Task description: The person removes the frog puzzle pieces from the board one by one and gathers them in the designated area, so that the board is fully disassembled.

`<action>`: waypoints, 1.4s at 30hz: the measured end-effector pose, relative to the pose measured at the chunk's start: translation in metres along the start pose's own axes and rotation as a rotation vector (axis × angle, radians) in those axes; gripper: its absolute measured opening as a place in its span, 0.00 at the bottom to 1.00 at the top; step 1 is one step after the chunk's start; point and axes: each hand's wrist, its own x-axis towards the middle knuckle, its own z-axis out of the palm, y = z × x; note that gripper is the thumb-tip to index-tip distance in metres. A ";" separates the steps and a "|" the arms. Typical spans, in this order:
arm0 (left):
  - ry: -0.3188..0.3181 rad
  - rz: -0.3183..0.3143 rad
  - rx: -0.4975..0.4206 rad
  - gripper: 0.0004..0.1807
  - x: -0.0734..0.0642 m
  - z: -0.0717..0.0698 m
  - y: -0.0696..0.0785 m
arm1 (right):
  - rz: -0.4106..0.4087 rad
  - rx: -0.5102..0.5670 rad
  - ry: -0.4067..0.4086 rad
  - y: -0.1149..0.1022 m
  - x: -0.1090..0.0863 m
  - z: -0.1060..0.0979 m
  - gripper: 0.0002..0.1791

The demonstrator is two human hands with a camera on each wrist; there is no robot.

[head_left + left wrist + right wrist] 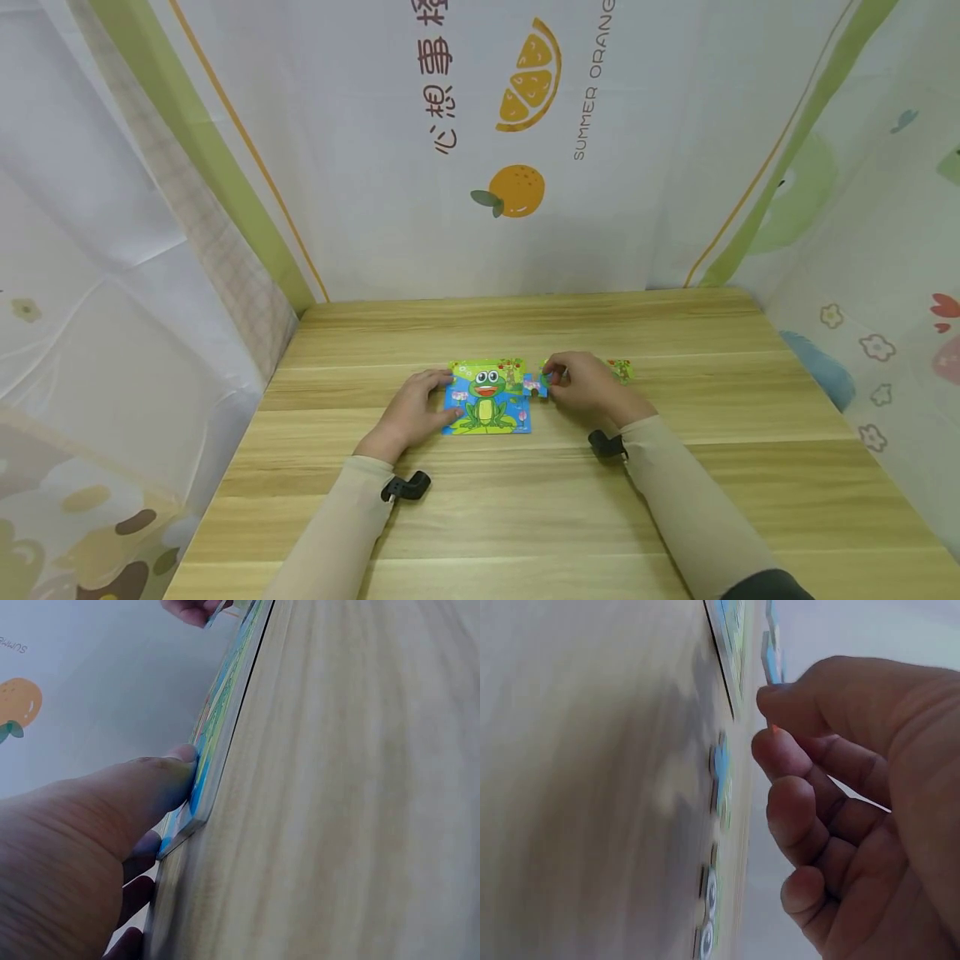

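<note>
A square frog jigsaw puzzle (pixel 486 412) lies flat on the table, green on top and blue below. My left hand (pixel 411 415) rests at its left side, the thumb (pixel 169 780) pressing on the puzzle's face near the edge and the other fingers beside the border. Between thumb and index finger, my right hand (pixel 588 387) pinches a small puzzle piece (pixel 535 385) with blue and pink print. That piece is held up off the table and overlaps the puzzle's right edge in the head view. The right hand's other fingers are loosely curled.
Loose puzzle pieces lie on the table by the right hand, partly hidden by it: a green one with red dots (pixel 621 370), a blue one (pixel 720 776) and one with printed eyes (pixel 709 911). A printed curtain (pixel 375 208) hangs behind the wooden table (pixel 480 517).
</note>
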 end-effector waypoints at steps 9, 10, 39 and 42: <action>-0.004 -0.002 0.001 0.36 0.000 0.001 -0.001 | 0.018 -0.001 -0.028 0.017 -0.005 -0.012 0.09; -0.004 -0.001 0.002 0.36 0.000 0.001 -0.001 | 0.014 -0.008 -0.031 0.018 -0.005 -0.012 0.08; 0.002 0.002 -0.002 0.36 0.000 0.000 -0.001 | -0.011 -0.016 -0.116 0.022 -0.007 -0.014 0.08; 0.002 0.004 0.001 0.36 0.001 0.000 -0.001 | -0.013 -0.021 -0.115 0.022 -0.007 -0.014 0.08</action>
